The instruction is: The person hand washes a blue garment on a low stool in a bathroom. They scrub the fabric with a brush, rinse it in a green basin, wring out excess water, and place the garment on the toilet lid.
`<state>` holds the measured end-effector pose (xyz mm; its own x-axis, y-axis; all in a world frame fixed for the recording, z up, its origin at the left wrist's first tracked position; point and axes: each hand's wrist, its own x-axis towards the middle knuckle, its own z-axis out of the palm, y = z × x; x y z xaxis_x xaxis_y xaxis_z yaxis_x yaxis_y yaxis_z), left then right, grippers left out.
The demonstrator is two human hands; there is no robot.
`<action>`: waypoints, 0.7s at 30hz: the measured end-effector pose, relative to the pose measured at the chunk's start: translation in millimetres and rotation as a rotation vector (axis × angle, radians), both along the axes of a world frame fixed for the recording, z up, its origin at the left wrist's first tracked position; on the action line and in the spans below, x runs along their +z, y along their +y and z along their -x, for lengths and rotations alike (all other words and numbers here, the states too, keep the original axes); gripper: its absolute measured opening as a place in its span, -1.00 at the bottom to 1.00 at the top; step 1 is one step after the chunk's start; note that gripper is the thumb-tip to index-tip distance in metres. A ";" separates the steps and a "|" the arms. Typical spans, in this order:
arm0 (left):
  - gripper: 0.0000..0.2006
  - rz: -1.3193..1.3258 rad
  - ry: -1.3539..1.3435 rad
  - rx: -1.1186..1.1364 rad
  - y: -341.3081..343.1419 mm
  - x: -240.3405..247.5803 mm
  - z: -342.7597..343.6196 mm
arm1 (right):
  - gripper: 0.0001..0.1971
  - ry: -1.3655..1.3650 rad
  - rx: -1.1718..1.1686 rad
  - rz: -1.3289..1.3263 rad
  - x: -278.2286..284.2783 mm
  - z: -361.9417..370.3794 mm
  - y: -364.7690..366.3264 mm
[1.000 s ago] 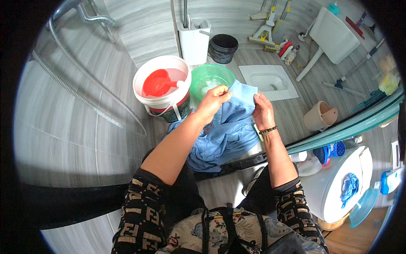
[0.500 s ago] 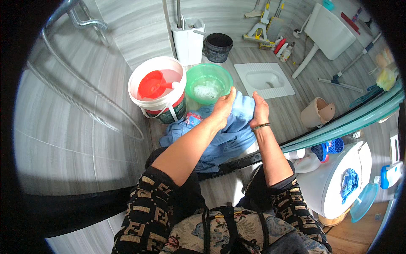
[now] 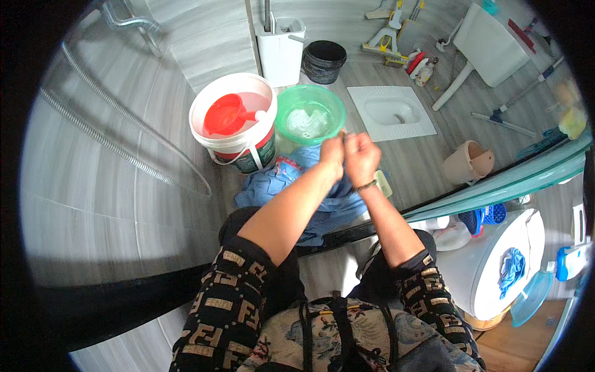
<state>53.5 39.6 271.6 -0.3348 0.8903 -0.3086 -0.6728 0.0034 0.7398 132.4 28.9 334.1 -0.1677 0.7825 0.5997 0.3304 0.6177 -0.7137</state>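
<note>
Both fists are bunched together over the wet blue garment (image 3: 297,192), which lies heaped on the bathroom floor (image 3: 427,164) at about six o'clock from the green basin (image 3: 282,115). The left hand (image 3: 331,155) and right hand (image 3: 361,158) each have their fingers closed tight on a gathered fold of the cloth, knuckle against knuckle, as if rubbing it on itself. To scrub well, I would judge, keep the fold short between the fists and work it close to the basin's soapy water. The white bucket (image 3: 214,139) with its red scoop (image 3: 224,115) stands at nine o'clock from the basin, near enough to tip with an elbow, and the squat toilet pan (image 3: 390,111) lies at three o'clock.
</note>
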 end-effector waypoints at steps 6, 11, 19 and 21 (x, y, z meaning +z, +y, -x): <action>-0.72 0.144 -0.041 0.016 -7.2 54.6 -71.7 | -0.67 0.001 -0.066 0.122 -4.1 -52.3 59.0; -0.64 0.214 0.291 0.009 -17.9 48.1 -37.3 | -0.68 0.015 -0.026 0.075 8.6 -24.6 4.3; -0.69 0.183 0.210 0.054 -20.8 85.9 -80.7 | -0.67 0.091 -0.134 0.204 -3.0 -51.8 61.8; -0.68 0.101 0.202 -0.003 -15.5 64.8 -59.6 | -0.68 0.015 -0.120 0.127 -3.0 -43.0 40.3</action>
<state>113.2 24.0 336.4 -0.3963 0.8593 -0.3234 -0.5112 0.0861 0.8551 175.3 69.2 331.1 -0.0598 0.8659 0.4967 0.3851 0.4791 -0.7888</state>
